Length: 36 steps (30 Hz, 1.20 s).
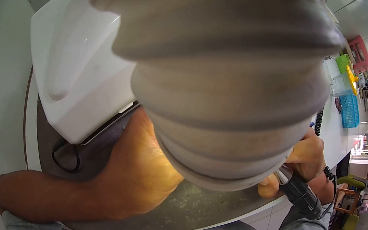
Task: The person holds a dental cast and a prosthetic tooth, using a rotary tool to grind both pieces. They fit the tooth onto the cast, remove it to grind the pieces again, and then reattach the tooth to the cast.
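Ribbed hose blocks most of my view, so I take it as the landmark. Black handpiece sits at its lower right edge, metal nose angled in under the rim. My right hand has it: narrow grip, fingers wrapped around the nose end, body sticking out toward me. Tip hidden; can't tell what it touches. Coiled cord shows right of the hose, loops by the wrist.

My left hand goes in behind the hose from the left, low over the tabletop. Fingers covered, so its grip and anything in it: can't tell.

Doing this well, my judgement: hold close to the nose for fine control, brace both hands against each other or the tabletop, light pressure, cord slack and off the wrist. The hose hides the work from this camera, so a slightly sideways head angle would help.

Containers, all right of the hose: blue basket nearest, contents unreadable; clear container with yellow lid beyond it, contents unclear; green container beside that; pink holder farther, contents too small to name. White housing left of the hose, inside not visible.
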Each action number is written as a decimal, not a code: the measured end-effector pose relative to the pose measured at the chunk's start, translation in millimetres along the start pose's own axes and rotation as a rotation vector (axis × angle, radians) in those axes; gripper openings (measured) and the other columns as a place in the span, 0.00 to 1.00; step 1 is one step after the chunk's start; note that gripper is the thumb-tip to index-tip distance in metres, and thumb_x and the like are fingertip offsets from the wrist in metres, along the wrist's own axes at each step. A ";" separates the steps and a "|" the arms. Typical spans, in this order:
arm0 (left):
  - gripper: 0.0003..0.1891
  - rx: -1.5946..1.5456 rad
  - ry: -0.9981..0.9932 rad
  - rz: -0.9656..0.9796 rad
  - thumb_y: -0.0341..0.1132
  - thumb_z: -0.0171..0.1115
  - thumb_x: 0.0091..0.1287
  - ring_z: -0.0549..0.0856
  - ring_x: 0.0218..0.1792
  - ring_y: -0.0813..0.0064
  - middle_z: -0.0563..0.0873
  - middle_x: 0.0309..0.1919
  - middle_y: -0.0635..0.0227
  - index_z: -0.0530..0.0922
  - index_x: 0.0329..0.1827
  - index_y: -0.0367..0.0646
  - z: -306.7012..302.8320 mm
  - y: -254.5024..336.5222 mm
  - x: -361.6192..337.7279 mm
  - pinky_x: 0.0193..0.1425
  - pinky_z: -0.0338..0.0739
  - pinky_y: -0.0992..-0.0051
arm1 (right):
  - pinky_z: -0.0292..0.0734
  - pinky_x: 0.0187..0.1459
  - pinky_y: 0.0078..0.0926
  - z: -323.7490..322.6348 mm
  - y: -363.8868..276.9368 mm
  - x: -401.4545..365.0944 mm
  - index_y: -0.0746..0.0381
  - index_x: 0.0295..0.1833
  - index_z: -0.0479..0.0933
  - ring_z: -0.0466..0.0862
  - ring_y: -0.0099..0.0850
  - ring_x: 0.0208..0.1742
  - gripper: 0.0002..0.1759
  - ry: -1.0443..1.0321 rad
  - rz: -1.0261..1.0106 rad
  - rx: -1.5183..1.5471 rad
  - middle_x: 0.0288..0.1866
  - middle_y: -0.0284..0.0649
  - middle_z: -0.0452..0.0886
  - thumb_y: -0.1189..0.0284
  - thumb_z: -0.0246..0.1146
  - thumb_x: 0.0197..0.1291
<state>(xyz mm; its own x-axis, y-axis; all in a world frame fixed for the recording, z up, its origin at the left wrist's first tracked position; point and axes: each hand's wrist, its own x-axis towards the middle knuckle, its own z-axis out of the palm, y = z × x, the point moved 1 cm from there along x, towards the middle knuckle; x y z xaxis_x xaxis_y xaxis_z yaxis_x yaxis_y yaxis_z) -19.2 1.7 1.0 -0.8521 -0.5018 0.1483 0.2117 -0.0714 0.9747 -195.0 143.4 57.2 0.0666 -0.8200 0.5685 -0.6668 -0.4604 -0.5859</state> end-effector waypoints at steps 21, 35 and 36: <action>0.12 0.091 -0.110 -0.075 0.26 0.69 0.67 0.86 0.50 0.74 0.89 0.46 0.62 0.81 0.51 0.34 4.7 49.2 7.6 0.58 0.78 0.71 | 0.81 0.35 0.18 1.0 -0.2 19.8 0.68 0.56 0.72 0.86 0.25 0.32 0.22 0.201 0.284 0.178 0.42 0.44 0.83 0.71 0.73 0.63; 0.07 -0.120 -0.071 -0.176 0.24 0.64 0.70 0.86 0.48 0.80 0.90 0.43 0.65 0.82 0.49 0.33 3.2 38.0 10.3 0.54 0.79 0.76 | 0.82 0.50 0.24 14.1 -6.2 16.1 0.68 0.61 0.71 0.86 0.26 0.49 0.24 0.219 0.492 0.447 0.48 0.45 0.83 0.80 0.70 0.60; 0.07 -0.167 -0.088 -0.158 0.24 0.63 0.70 0.86 0.48 0.81 0.90 0.43 0.66 0.82 0.49 0.33 3.5 37.1 10.6 0.54 0.79 0.76 | 0.82 0.50 0.24 14.3 -6.3 16.3 0.68 0.61 0.71 0.86 0.26 0.49 0.24 0.214 0.492 0.449 0.48 0.45 0.83 0.80 0.70 0.60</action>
<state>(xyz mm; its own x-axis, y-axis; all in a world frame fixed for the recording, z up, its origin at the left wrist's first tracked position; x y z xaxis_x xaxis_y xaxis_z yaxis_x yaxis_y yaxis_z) -22.1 -3.3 39.3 -0.9179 -0.3965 0.0177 0.1429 -0.2884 0.9468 -179.1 128.1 61.9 -0.3430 -0.9054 0.2502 -0.2079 -0.1866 -0.9602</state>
